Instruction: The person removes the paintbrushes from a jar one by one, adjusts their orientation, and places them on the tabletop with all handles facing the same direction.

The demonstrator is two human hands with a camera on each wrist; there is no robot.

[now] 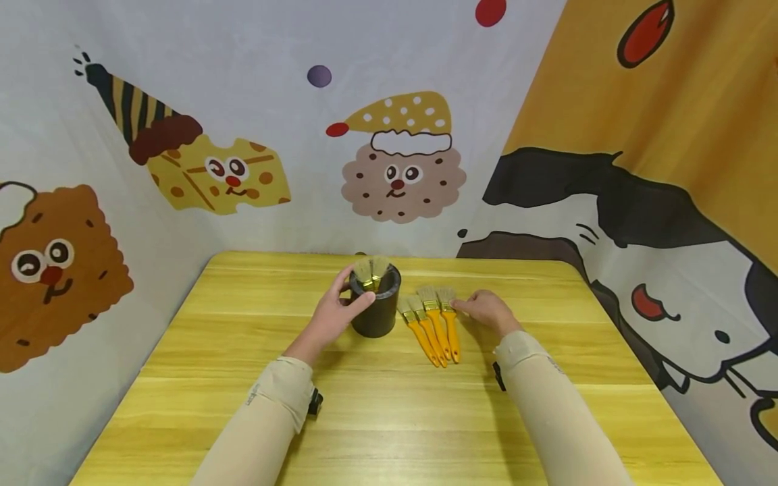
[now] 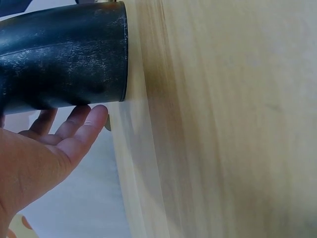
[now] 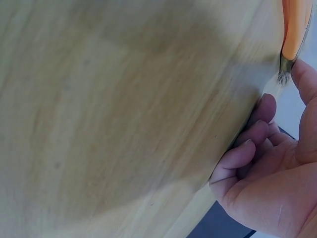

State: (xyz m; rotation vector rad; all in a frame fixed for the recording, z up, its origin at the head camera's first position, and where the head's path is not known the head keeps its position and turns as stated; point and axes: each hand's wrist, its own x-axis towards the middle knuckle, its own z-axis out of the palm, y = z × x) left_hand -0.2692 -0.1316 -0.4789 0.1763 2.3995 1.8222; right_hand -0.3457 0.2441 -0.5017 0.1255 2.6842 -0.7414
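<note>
A dark cylindrical cup [image 1: 375,314] stands on the table with two bristle-up paintbrushes [image 1: 371,271] in it. My left hand [image 1: 331,314] holds the cup from its left, thumb at the near rim and fingers along the far side. In the left wrist view, fingertips [image 2: 96,116] meet the dark wall. Right of the cup, several paintbrushes [image 1: 428,324] with orange handles lie fanned, bristles away from me. My right hand [image 1: 488,310] is at the rightmost brush [image 1: 450,317]; its thumb touches the bristle end, and the other fingers lie bent against the tabletop.
The wooden table [image 1: 377,418] ends at the back against a cloth wall [image 1: 273,54] printed with cartoon figures. Another cloth panel [image 1: 699,202] hangs along the right side. A dark wrist strap piece [image 1: 315,401] shows at the left cuff.
</note>
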